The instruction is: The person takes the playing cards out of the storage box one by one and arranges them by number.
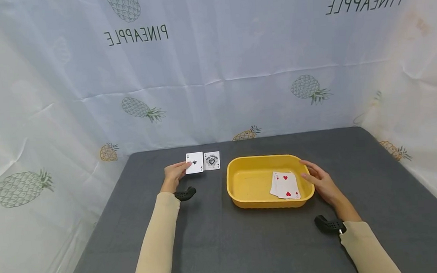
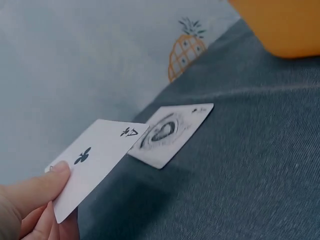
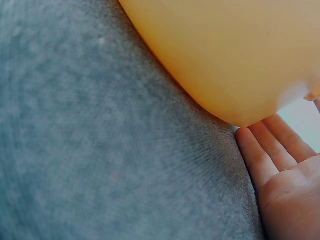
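In the head view, my left hand (image 1: 175, 172) pinches an ace of clubs (image 1: 194, 162) between thumb and fingers. The left wrist view shows this card (image 2: 92, 160) tilted above the dark cloth. Just to its right, a black ornate ace (image 1: 211, 161) lies face up. My right hand (image 1: 322, 184) holds the right end of a yellow tub (image 1: 246, 203), its thumb over the rim. The right wrist view has other fingers (image 3: 257, 152) stretched along the tub's outside. Inside the tub, at its right, lies a two of hearts (image 1: 287, 186) over at least one more card.
A dark grey cloth (image 1: 218, 246) covers the table. Behind it and at both sides hang white curtains (image 1: 212, 52) with pineapple prints. A black wrist mount (image 1: 185, 193) sits on the left wrist and another black mount (image 1: 329, 224) on the right.
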### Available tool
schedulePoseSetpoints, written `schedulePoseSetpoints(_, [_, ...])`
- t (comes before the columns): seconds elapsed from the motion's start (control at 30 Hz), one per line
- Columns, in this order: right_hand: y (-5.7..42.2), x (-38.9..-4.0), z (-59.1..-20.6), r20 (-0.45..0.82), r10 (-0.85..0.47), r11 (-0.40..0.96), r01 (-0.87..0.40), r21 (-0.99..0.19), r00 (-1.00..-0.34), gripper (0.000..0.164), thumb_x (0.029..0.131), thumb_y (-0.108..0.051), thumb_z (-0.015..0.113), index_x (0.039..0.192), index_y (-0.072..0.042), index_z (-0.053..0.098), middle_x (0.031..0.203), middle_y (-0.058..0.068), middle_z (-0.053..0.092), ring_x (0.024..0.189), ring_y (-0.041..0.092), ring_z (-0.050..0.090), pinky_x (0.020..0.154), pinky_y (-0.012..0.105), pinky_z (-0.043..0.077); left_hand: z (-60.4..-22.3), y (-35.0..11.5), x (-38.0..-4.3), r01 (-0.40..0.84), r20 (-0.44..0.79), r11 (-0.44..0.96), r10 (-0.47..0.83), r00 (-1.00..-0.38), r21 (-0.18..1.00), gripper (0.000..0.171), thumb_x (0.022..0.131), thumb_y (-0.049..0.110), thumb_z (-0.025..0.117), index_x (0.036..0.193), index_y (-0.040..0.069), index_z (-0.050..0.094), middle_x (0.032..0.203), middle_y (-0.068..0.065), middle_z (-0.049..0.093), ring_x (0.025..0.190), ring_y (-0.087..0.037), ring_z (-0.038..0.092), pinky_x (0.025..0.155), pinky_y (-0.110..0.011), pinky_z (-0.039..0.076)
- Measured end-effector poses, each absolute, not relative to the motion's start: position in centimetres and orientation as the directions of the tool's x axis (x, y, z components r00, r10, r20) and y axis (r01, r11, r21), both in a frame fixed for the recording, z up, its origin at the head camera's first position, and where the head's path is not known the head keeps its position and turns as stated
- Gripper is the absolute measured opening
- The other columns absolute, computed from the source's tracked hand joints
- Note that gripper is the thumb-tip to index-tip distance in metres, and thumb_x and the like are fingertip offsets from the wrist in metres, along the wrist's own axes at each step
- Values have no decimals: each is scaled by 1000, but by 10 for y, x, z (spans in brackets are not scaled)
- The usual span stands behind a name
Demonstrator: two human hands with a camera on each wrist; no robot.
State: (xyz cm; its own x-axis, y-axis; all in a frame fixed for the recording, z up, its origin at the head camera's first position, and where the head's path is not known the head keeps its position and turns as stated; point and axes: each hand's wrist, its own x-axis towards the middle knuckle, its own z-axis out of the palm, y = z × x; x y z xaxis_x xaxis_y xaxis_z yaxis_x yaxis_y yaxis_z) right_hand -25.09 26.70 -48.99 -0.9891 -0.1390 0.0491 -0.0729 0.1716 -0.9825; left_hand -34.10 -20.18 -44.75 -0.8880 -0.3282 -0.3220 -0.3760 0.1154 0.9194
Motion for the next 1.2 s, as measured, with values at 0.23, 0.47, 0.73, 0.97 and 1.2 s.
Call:
schedulePoseSetpoints(0.23, [267,-250,-489,42,-140,178,-66,-982,-989,57,99,-25,53,150,-12,30,149,27,31,105,-14,53,84,8,51,-455,-208,-349,-329,-282,57,-395,-875,942,44,77,12,79,117,-3,67,58,14,58,53,-2,48,55,-16,45])
schedulePoseSetpoints(0.47, [265,-246,-486,31,-141,174,-56,-983,-989,58,100,-24,52,151,-11,28,151,33,25,103,-15,52,84,8,51,-458,-207,-358,-328,-263,75,-442,-857,942,41,75,12,81,111,-4,70,62,12,61,56,-1,51,55,-14,45])
schedulePoseSetpoints(0.73, [264,-248,-486,38,-127,175,-60,-983,-991,56,100,-22,52,149,-9,30,147,30,31,102,-12,55,83,9,52,-461,-206,-366,-325,-239,108,-472,-848,939,39,75,13,81,109,-5,71,56,13,58,54,-1,53,53,-14,44])
schedulePoseSetpoints(0.97, [263,-247,-487,42,-139,170,-66,-983,-989,57,100,-23,52,150,-11,29,149,33,28,104,-13,52,85,8,50,-462,-211,-369,-317,-173,266,-452,-875,910,35,80,14,77,110,-4,71,106,-18,74,75,-13,69,72,-21,57])
schedulePoseSetpoints(1.2, [265,-249,-487,51,-132,179,-74,-981,-990,56,100,-22,52,150,-9,29,150,32,27,104,-15,51,85,7,50,-455,-209,-361,-218,-14,545,-353,-936,809,32,83,10,71,111,-5,69,122,-26,64,125,-39,53,108,-47,43])
